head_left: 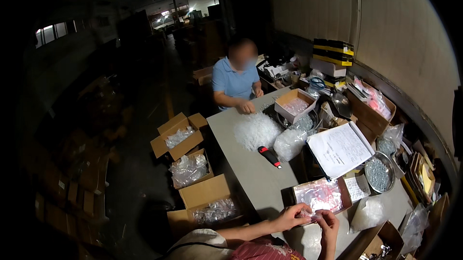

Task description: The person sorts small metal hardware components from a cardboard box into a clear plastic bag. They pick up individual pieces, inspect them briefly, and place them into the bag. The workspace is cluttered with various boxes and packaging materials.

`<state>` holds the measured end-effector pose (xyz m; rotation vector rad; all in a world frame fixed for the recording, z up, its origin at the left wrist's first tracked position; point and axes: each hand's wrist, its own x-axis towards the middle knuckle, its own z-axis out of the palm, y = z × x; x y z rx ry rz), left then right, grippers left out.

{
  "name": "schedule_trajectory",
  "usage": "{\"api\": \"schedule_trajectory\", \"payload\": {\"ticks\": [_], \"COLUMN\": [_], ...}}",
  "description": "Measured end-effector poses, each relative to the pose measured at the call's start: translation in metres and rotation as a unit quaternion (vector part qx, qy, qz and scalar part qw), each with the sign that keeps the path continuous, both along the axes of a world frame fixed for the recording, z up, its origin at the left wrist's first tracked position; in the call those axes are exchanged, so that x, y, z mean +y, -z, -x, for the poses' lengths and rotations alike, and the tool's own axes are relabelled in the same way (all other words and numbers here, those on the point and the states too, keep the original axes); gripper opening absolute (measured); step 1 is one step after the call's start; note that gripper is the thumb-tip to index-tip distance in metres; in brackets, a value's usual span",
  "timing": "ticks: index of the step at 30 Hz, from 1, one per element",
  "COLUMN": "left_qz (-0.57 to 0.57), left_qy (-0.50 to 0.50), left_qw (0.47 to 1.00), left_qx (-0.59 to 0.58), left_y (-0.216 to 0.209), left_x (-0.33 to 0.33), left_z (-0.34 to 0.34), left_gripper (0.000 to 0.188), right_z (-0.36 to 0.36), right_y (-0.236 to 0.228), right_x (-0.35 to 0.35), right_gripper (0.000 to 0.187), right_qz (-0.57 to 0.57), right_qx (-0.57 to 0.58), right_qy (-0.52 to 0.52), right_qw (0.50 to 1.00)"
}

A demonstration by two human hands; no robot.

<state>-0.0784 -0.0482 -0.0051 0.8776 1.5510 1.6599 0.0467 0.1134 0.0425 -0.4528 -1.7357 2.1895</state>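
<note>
At the near end of the table, my left hand (292, 215) and my right hand (329, 224) come together, fingers pinched on a small clear plastic bag (312, 216). What the bag contains is too small to tell. Just beyond my fingers lies an open cardboard box (346, 195) with flat clear zip bags (320, 193) edged in red. A clear bag of white pieces (369, 213) rests to the right of my right hand.
Across the grey table (226, 130) a person in a blue shirt (223, 79) handles small pieces beside a white pile (255, 131). A red-black utility knife (269, 157), a clipboard (340, 149) and a metal bowl of screws (379, 173) lie between. Open cartons (205, 190) stand at left.
</note>
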Motion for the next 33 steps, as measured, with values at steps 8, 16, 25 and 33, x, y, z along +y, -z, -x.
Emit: {"api": "schedule_trajectory", "payload": {"ticks": [8,16,25,33], "left_qz": [-0.077,0.084,-0.014,0.032], "left_qy": [-0.011,0.026,-0.003,-0.108], "left_qw": [0.989,0.995,0.999,0.969], "left_qx": [-0.123,0.047,0.048,0.220], "left_y": [-0.027,0.007,-0.020,-0.062], "left_x": [-0.001,-0.007,-0.008,-0.019], "left_z": [-0.005,0.000,-0.001,-0.011], "left_gripper": [0.028,0.030,0.025,0.018], "right_z": [0.001,0.006,-0.009,-0.028], "right_y": [-0.012,0.000,-0.016,-0.024], "right_x": [-0.018,-0.009,-0.007,-0.005], "right_gripper": [0.052,0.011,0.033,0.039], "right_qz": [-0.016,0.022,-0.002,0.022], "right_qx": [0.031,0.033,-0.043,-0.087], "right_qy": [-0.100,0.044,-0.096,-0.135], "right_qw": [0.994,0.998,0.994,0.987]}}
